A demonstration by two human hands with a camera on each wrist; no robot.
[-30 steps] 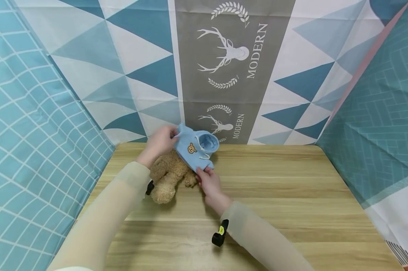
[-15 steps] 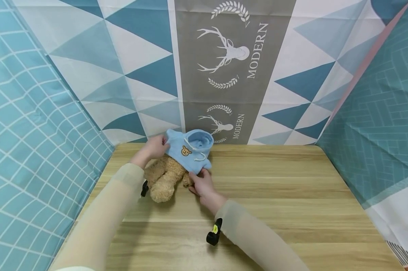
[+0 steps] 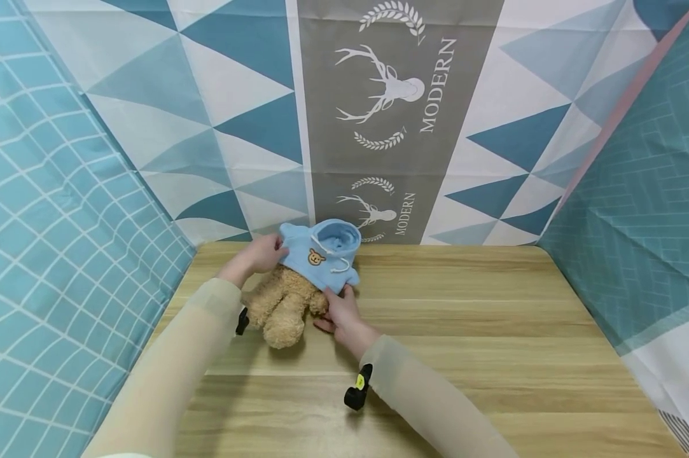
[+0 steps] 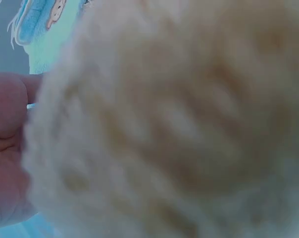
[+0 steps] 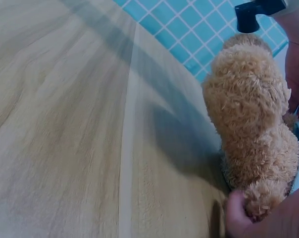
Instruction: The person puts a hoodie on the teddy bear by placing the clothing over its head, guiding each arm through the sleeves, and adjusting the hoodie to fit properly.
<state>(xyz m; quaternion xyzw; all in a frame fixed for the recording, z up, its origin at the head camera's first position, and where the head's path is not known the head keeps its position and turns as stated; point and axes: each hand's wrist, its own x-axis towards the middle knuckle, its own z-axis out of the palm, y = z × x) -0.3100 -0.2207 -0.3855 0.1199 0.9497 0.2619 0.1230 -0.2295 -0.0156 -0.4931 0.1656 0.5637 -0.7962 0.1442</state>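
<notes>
A small light-blue hoodie [image 3: 304, 251] with a bear patch and white drawstrings covers the upper part of a curly brown plush toy [image 3: 284, 324] at the back left of the table. No head shows in the hood opening. Two stubby legs stick out below the hem, toward the person. The left hand [image 3: 262, 252] pinches the hoodie's left sleeve side. At the lower right the right hand [image 3: 344, 316] pinches the hem near the right sleeve, beside a small paw [image 5: 263, 198]. Blurred plush [image 4: 164, 124] fills most of the left wrist view, hiding the left fingertips.
The wood-grain table [image 3: 464, 343] stretches off to the right and front. A patterned cloth wall [image 3: 373, 114] stands right behind the toy. Blue checked cloth [image 3: 63, 210] borders the left side, and teal cloth [image 3: 647, 191] the right. Each wrist wears a black strap device [image 3: 357, 389].
Both hands have drawn the hoodie left and slightly down over the toy, and its hood now faces more forward. In the last half second the plush legs have shifted slightly right.
</notes>
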